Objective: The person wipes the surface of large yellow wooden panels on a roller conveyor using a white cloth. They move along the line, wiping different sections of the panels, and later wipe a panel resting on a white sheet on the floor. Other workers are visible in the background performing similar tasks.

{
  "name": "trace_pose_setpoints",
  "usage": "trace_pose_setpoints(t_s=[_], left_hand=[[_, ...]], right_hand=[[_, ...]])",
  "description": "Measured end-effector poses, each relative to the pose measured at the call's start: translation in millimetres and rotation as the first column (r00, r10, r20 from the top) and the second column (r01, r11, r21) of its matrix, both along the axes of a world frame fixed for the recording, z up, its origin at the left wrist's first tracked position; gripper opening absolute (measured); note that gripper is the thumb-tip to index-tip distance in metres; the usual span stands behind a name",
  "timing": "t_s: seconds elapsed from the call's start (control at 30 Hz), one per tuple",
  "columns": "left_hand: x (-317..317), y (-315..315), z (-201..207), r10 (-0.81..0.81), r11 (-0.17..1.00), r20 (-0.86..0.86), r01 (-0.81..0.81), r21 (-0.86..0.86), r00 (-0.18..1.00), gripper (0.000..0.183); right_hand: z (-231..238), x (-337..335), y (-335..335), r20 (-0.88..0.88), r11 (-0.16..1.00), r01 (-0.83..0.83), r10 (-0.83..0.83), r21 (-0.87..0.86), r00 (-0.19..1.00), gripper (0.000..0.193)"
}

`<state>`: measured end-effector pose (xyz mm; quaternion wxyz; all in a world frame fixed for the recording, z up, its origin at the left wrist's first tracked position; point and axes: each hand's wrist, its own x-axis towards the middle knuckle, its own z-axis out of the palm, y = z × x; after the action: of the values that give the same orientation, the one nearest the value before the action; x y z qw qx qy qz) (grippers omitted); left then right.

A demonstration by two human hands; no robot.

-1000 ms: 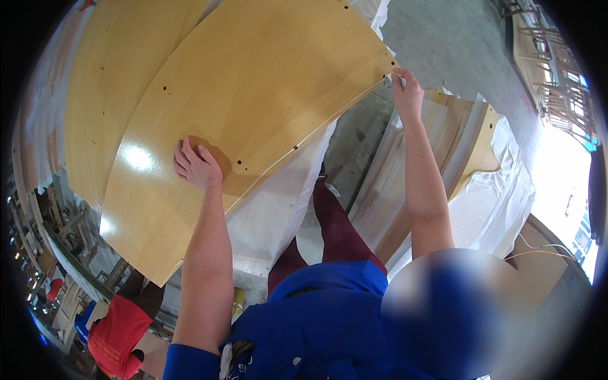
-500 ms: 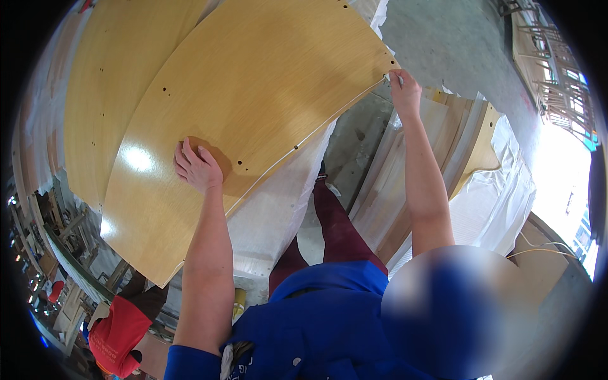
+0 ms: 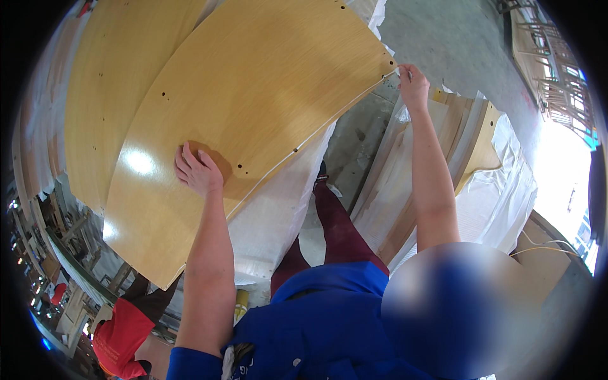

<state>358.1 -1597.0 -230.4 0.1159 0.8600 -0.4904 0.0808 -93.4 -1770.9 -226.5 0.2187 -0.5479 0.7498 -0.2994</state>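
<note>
A large, glossy, light-wood panel with curved sides and small dark holes lies before me. My left hand rests on its near-left part, fingers slightly bent and apart, holding nothing. At the panel's far right corner my right hand is closed in a pinch. What its fingertips grip is too small to make out. A thin whitish line runs along the panel's near edge toward that corner; whether it is a strip or the bare edge I cannot tell.
Another wood panel lies left, partly under the first. White wrapping hangs below the near edge. To the right stands a stack of boards with white sheeting. A person in a red shirt is at lower left.
My right hand has moved slightly right and a little away from me, out to the tip of the panel's corner. My left hand stays in place. The person in red has shifted slightly.
</note>
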Motion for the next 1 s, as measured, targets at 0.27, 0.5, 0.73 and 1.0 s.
trace_pose_setpoints(t_s=[0.27, 0.5, 0.73, 1.0], left_hand=[[1.5, 1.1, -0.2, 0.002, 1.000, 0.016, -0.002, 0.006, 1.000, 0.041], [-0.1, 0.4, 2.6, -0.003, 0.999, 0.028, 0.002, 0.037, 1.000, 0.040], [1.6, 1.4, 2.4, -0.005, 1.000, 0.032, 0.004, 0.031, 0.999, 0.040], [2.1, 0.6, 3.5, -0.007, 0.999, 0.017, 0.006, 0.031, 1.000, 0.040]], right_hand=[[16.6, 4.8, -0.6, 0.114, 0.993, -0.007, -0.007, 0.120, 0.993, 0.022], [22.3, 5.5, -8.4, 0.090, 0.994, -0.049, 0.041, 0.093, 0.995, 0.021], [20.4, 6.6, -17.8, 0.045, 0.990, -0.075, 0.070, 0.121, 0.997, 0.019], [12.7, 9.5, -33.3, -0.047, 0.988, -0.128, 0.132, 0.083, 0.990, 0.019]])
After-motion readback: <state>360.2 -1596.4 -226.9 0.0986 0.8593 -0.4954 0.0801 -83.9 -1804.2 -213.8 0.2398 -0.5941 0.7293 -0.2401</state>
